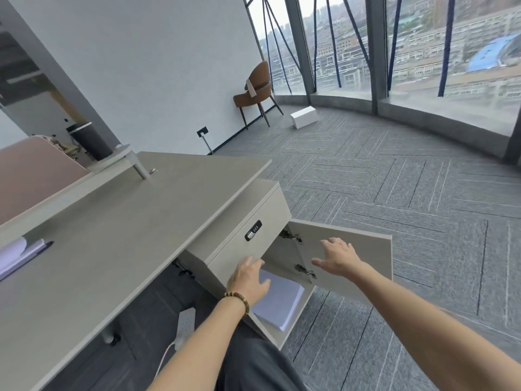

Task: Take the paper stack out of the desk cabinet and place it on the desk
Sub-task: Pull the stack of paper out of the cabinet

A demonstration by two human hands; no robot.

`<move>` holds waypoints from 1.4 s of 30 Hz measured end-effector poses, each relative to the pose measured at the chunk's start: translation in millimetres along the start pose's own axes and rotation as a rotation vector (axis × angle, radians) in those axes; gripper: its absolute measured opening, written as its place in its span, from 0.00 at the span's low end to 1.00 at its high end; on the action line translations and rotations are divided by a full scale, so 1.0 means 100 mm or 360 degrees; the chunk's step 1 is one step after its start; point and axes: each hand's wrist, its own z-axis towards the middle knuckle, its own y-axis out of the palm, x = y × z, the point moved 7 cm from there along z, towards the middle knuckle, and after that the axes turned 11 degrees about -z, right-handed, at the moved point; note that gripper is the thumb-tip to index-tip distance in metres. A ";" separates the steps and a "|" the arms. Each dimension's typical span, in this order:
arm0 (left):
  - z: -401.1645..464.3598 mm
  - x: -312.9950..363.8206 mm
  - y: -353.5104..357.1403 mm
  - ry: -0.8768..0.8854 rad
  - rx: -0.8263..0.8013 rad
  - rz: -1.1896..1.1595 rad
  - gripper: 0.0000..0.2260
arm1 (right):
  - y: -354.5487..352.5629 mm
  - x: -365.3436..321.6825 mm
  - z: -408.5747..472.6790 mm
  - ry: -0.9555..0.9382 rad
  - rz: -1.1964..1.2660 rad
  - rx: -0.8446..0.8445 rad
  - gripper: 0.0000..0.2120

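A white paper stack [277,301] lies inside the lower compartment of the grey desk cabinet [239,218], which stands under the right end of the grey desk [135,215]. The cabinet door [355,258] hangs swung open to the right. My left hand [248,280], with a bead bracelet on the wrist, hovers at the compartment's mouth just above the stack's near left part, fingers spread, holding nothing. My right hand [338,258] is in front of the open door, fingers apart, empty. Part of the stack is hidden by my left hand.
Papers and a pen [19,255] lie at the desk's left edge. A raised shelf with a dark cylinder [90,141] sits at the back. A power strip [184,324] lies on the floor under the desk. A brown chair [258,88] and white box [304,117] stand far off on the carpet.
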 end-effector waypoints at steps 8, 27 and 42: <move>0.51 -0.34 0.94 -0.0329 -0.0152 -0.0202 0.31 | 0.57 -0.27 0.52 -0.0141 0.0012 -0.0190 0.30; 1.74 -2.04 3.19 -0.0894 -0.0374 -0.0788 0.36 | 3.04 -0.32 2.41 -0.0058 0.0064 -0.0630 0.30; 1.81 -2.69 4.15 -0.1616 -0.0034 -0.1367 0.49 | 4.06 -0.33 3.08 0.0002 0.0227 -0.0621 0.31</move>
